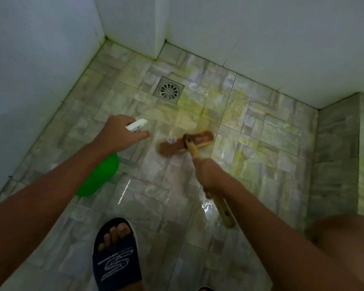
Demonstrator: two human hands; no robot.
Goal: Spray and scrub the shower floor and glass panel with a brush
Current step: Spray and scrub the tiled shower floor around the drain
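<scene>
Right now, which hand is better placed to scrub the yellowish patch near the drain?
The right hand: it grips the brush, whose head sits on the floor beside that patch. The left hand holds the spray bottle.

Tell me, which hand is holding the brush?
The right hand holds the brush, its grip round the yellow handle. The left hand holds the green spray bottle instead.

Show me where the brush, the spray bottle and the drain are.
brush (200, 139), head view, on its bristle head.
spray bottle (102, 177), head view, on its green body.
drain (169, 90), head view, on the round grate.
</scene>
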